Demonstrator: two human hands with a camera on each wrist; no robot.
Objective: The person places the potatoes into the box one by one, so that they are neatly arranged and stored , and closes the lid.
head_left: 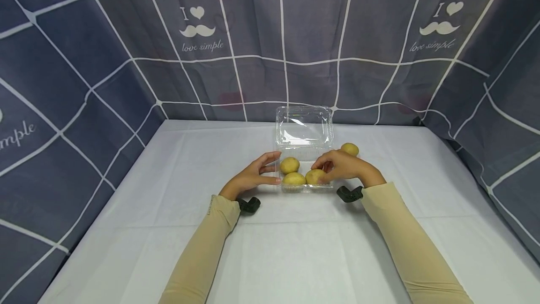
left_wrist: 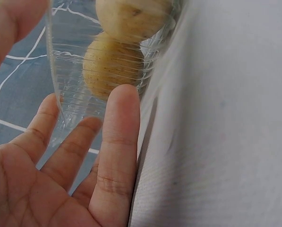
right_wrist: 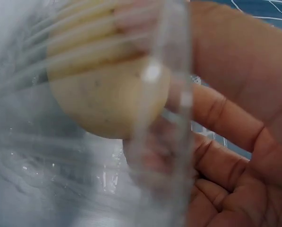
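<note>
Long beige sleeves (head_left: 201,251), black wrist pieces (head_left: 250,206)
</note>
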